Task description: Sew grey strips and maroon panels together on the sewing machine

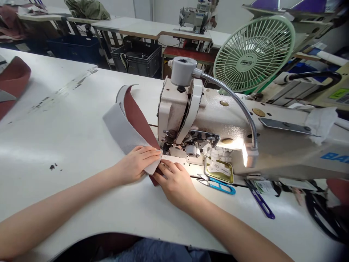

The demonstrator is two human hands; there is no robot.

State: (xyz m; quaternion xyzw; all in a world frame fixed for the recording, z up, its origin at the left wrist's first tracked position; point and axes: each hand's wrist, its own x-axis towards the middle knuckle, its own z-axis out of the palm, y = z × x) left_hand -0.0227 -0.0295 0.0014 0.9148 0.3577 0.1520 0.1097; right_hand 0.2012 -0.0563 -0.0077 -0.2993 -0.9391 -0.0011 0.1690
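A curved fabric piece (pixel 117 125), grey on one face and reddish-brown on the other, stands on the white table beside the needle area of a sewing machine (pixel 180 109). My left hand (pixel 139 162) presses on its grey face with fingers together, near the presser foot. Close by, my right hand (pixel 176 182) pinches the edge of the same piece at its lower right corner. The thumb of each hand is partly hidden. Where the fabric meets the foot, I cannot make out whether it lies under the needle.
Right of my hands lie blue thread snips (pixel 222 186), a small metal tray (pixel 219 170) with labels and purple snips (pixel 261 202). A lit lamp (pixel 250 156) hangs over the machine bed. Behind stands a green fan (pixel 251 54). More reddish-brown fabric (pixel 16 82) lies far left.
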